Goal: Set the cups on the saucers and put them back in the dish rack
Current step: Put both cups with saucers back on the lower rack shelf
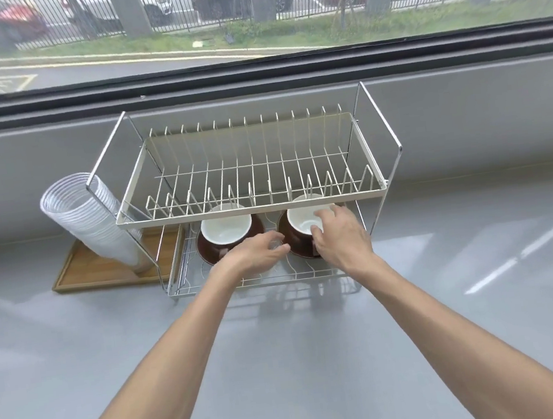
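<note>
Both brown cups are sitting on saucers in the dish rack's (pixel 375 268) lower tier. The right hand (pixel 337 237) is gripping the right cup (pixel 305 221) at its near rim; the left hand (pixel 256 254), loosely curled and empty, is hovering between the 2 saucers, nearer the left cup (pixel 225 227).

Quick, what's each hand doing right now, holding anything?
Left hand: fingers loosely curled over the lower rack, holding nothing.
Right hand: fingers on the right cup; whether it grips cannot be told.
</note>
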`<control>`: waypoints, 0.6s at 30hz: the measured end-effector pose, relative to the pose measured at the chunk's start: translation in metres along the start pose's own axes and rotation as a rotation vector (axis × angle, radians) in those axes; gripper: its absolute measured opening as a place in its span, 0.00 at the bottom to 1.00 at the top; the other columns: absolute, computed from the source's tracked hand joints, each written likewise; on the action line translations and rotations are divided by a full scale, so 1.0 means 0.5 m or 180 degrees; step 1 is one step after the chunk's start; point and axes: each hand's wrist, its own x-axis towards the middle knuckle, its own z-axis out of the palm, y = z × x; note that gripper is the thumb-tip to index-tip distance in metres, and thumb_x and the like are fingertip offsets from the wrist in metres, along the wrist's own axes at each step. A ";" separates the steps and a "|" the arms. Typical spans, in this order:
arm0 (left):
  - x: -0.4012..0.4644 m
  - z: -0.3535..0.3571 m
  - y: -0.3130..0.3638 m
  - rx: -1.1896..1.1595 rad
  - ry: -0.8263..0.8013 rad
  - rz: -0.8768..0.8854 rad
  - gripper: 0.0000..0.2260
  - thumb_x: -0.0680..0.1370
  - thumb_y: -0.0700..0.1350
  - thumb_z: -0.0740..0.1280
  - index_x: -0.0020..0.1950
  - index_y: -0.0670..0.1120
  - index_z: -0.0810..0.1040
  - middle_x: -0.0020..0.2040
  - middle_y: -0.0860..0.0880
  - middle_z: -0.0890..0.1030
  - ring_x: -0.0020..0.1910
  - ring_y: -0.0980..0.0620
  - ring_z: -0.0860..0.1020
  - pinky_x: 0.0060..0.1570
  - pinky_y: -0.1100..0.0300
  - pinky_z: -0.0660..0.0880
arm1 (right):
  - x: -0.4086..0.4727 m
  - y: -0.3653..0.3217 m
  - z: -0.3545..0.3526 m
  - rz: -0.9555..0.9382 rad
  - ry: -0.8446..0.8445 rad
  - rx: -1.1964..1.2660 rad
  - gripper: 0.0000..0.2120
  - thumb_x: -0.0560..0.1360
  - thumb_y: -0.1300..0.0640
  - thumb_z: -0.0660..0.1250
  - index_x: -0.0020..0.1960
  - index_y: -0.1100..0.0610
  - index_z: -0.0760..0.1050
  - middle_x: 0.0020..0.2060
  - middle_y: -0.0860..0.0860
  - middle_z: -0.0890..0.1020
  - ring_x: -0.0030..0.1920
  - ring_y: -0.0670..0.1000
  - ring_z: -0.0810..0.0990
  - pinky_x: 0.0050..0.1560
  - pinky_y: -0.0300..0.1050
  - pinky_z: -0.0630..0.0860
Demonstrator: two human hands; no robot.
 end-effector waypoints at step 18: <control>-0.072 -0.075 -0.177 0.1023 0.1497 0.0226 0.25 0.82 0.58 0.59 0.78 0.49 0.66 0.75 0.44 0.71 0.75 0.42 0.65 0.72 0.44 0.66 | 0.007 -0.182 0.050 -0.0710 -0.0263 -0.0113 0.23 0.82 0.44 0.57 0.71 0.57 0.68 0.65 0.61 0.76 0.67 0.62 0.71 0.62 0.57 0.70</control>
